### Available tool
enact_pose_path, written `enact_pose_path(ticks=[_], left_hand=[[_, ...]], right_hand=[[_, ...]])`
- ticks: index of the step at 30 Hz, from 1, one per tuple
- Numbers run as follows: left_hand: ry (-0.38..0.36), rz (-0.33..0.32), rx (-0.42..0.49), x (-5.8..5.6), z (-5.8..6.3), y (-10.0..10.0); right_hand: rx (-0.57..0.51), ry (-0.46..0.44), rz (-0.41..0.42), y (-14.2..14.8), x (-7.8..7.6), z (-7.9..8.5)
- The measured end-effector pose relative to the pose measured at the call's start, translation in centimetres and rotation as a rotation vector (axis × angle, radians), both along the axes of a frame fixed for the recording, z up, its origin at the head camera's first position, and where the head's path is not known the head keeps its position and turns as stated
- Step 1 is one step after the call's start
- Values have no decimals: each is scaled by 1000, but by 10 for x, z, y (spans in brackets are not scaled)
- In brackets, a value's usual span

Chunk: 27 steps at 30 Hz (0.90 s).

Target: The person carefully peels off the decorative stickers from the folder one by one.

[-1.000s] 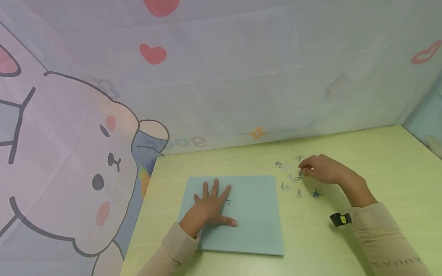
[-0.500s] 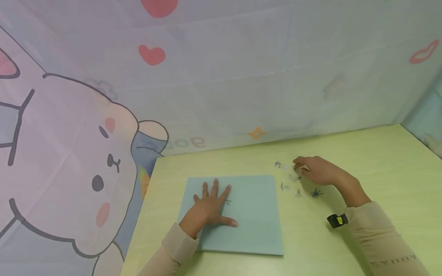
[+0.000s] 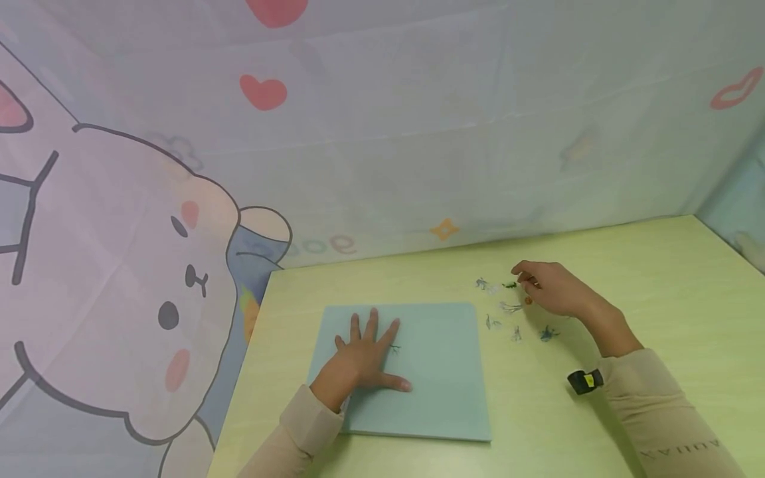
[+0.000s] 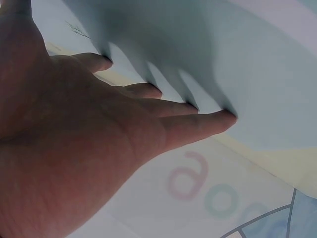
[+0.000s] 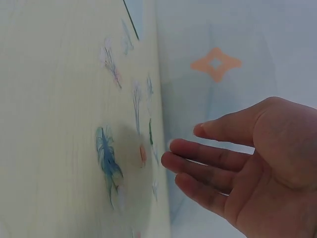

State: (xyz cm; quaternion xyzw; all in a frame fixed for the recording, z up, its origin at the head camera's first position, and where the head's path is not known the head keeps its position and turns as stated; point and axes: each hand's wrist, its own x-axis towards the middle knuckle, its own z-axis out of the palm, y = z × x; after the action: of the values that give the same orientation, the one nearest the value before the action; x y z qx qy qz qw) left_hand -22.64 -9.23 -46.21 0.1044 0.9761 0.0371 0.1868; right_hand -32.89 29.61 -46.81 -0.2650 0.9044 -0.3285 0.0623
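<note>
My left hand (image 3: 361,362) lies with fingers spread on a pale blue-green square board (image 3: 442,405). A thin green sprig (image 3: 395,348) shows on the board beside the index finger. Over the table's right part hovers my right hand (image 3: 552,289), fingers loosely extended and holding nothing in the right wrist view. Just left of its fingertips lies a small green leaf-like piece (image 3: 510,285); an orange piece (image 3: 528,301) is under the hand. Around them are several flat plant-shaped pieces, including a dark blue leafy one (image 5: 107,156) and a pale stemmed one (image 3: 511,307).
The pieces, among them a pale one (image 3: 493,323) near the board's edge, lie on a light green-yellow table (image 3: 675,299). A printed cloth (image 3: 388,166) with hearts and a cartoon animal hangs behind it. A black strap (image 3: 584,382) sits by the right sleeve.
My right hand has moved slightly left, then back and away with its fingers loosened. The green piece now shows on the table beside its fingertips. My left hand has stayed in place.
</note>
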Motion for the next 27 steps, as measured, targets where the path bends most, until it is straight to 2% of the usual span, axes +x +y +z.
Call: enact_pose_path(ticks=[4,7,14,20,27], left_hand=[[-3,5,-2,1,1,-1],[-6,10,-4,2,2,-2],[-33,0,10,-2,7,-6],[-44,-63,47,-14,10,-20],[-16,-71,65,-22,7,-19]], right_hand=[[24,7,20,-2,2,2],[24,33,59,-10,6,10],[-72,100,162,-48,23,29],[-151,83,239,-80,33,27],[-197,128,274,-114,33,21]])
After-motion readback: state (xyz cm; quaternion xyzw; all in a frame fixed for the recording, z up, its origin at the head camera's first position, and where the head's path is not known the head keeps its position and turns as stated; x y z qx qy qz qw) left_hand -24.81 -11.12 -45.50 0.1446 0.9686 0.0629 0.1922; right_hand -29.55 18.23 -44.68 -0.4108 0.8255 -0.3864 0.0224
